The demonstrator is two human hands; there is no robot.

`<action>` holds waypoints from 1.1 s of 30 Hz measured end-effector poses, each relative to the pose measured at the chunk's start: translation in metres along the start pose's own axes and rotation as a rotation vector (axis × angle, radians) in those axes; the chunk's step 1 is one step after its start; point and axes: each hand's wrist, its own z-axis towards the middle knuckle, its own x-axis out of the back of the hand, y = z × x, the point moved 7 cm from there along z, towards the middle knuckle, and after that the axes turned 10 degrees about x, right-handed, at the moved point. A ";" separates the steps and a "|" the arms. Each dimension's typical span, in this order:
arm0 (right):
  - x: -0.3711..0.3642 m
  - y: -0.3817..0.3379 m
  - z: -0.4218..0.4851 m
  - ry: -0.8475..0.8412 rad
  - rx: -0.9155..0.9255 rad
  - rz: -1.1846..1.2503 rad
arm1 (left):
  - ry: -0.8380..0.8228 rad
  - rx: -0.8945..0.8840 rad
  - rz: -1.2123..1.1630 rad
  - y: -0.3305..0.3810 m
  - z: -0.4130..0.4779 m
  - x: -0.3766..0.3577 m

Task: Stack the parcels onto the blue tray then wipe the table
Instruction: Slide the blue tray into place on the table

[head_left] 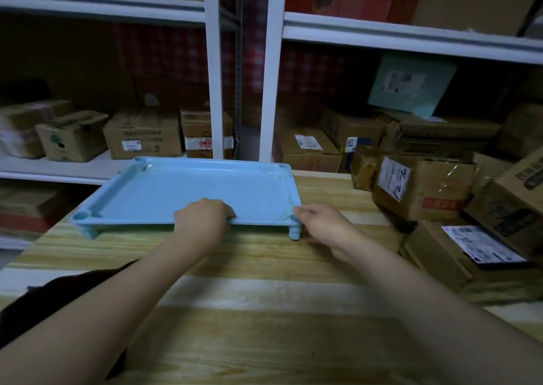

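Tray check. Blue tray (pixel 176 190) sits on the wooden table (pixel 249 340), left of centre, nothing on it yet. Your left hand (pixel 202 217) has its fingers curled over the middle of the near rim. Your right hand (pixel 320 226) pinches the near-right corner, thumb on top and fingers tucked down beside the leg (pixel 294 233). Parcels (pixel 423 187) are heaped on the table's right side, close to the tray's right end but apart from it. Risks as I judge them: the near-left leg (pixel 89 231) stands close to the table's left edge and the far legs are hidden, so I can't tell whether they're on the wood. Push the tray away or leftward and a leg could drop off, tipping it. Both holds are on one long side only, so a lift from here would let the far side sag. The stubby legs may catch on the wood grain if dragged. The heap looks loosely piled, with boxes leaning on each other, so pulling a lower one first could bring the top ones down. Heavy boxes set near the tray's rim could rock it.
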 end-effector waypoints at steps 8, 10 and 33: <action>0.070 0.048 -0.027 0.156 -0.090 -0.188 | -0.045 -0.101 0.040 0.088 -0.034 -0.012; 0.084 0.064 -0.034 0.187 -0.107 -0.182 | -0.049 -0.139 0.032 0.108 -0.043 -0.014; 0.156 0.045 -0.096 0.414 0.174 -0.292 | 0.106 -0.345 -0.173 0.207 -0.088 0.029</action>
